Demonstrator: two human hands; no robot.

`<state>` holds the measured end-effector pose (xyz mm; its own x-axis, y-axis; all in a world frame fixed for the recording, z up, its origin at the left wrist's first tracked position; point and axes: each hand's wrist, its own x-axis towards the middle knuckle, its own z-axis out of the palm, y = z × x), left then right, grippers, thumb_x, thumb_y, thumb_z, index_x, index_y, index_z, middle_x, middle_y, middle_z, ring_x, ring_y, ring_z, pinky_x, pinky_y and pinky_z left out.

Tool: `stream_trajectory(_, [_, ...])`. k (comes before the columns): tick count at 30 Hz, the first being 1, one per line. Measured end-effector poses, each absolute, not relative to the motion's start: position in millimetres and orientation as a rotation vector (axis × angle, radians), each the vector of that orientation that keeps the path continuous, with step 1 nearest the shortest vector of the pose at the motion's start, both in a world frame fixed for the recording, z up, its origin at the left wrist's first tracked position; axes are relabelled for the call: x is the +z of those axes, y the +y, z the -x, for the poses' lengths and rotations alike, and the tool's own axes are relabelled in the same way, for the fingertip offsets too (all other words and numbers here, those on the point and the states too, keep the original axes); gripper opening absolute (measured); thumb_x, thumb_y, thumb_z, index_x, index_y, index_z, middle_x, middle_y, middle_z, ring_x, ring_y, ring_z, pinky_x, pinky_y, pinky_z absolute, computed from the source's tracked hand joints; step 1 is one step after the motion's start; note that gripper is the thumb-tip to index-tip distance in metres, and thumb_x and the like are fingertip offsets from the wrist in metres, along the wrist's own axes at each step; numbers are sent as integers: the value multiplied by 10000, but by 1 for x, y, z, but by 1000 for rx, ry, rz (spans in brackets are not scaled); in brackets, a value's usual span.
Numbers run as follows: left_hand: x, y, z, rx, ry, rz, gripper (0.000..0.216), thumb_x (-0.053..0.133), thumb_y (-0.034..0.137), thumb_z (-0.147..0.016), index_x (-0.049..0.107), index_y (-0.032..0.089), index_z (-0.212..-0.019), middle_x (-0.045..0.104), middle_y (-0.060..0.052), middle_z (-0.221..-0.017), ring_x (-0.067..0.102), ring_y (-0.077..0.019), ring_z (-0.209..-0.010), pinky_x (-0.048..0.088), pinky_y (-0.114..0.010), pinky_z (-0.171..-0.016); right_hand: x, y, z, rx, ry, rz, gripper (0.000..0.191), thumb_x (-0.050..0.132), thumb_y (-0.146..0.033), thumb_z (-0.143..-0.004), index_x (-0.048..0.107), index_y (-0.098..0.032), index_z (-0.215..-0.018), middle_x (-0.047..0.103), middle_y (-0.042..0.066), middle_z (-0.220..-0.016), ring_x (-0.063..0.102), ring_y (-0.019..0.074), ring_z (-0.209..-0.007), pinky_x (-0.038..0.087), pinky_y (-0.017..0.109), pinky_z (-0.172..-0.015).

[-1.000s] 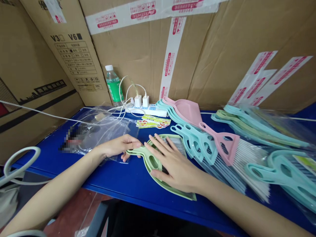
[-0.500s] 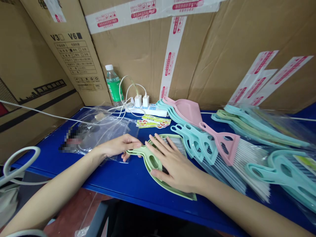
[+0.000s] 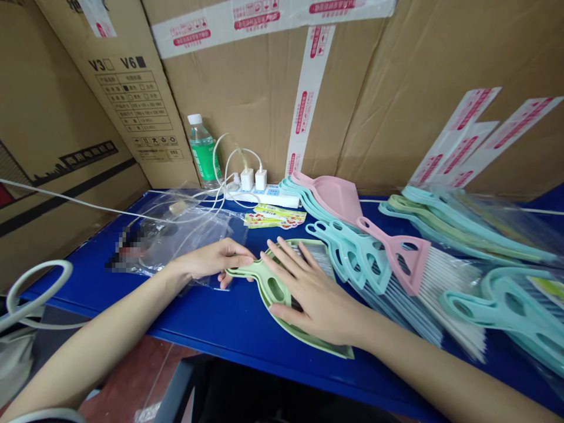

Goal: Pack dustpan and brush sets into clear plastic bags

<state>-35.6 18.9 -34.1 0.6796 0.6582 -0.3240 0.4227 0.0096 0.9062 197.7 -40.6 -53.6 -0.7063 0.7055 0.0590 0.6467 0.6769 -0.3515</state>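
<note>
Pale green plastic dustpan-and-brush set (image 3: 259, 271) lies beneath both hands, near the front edge. Tall brown cardboard boxes (image 3: 247, 88) stand at the back, behind the flat blue surface (image 3: 202, 317). Crumpled clear plastic bags (image 3: 171, 244) lie on the left; a wide pink plastic dustpan (image 3: 339, 197) tops the turquoise ones behind the set. The right hand (image 3: 315, 294) rests flat on the set, fingers spread, gripping nothing. The left hand (image 3: 222, 258) pinches its handle end with thumb and fingers. A long white power strip (image 3: 282, 198) carries 2 chargers (image 3: 247, 180) beside a green-labelled clear plastic bottle (image 3: 205, 158).
</note>
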Motion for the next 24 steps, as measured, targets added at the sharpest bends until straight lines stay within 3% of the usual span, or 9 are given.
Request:
stream_trajectory(11, [-32,19,35,216,908,-1672,391,621,513,-841,690,136,-920,722,-29,-798,509,-32,-378,326,-139,-354,-52,-42,-198,471,-2704,1114,776,305,-637,-951,173,-160,-1549,58,99,-1614,-58,283,-1466,51,589,-1169])
stream_trajectory(16, [-31,19,33,213,892,-1704,398,642,502,-819,703,108,-825,675,-24,-692,483,-35,-355,315,-144,-337,-53,-42,-197,496,-2727,1110,777,299,-626,-958,168,-137,-1547,48,102,-1612,-54,273,-1467,50,569,-1176])
stream_trajectory(24, [-30,18,34,193,893,-1721,397,623,506,-840,685,115,-813,659,-7,-690,481,-33,-379,353,-144,-367,-51,-42,-198,527,-2734,1120,759,300,-612,-964,142,-158,-1551,25,95,-1610,-76,263,-1464,36,576,-1169])
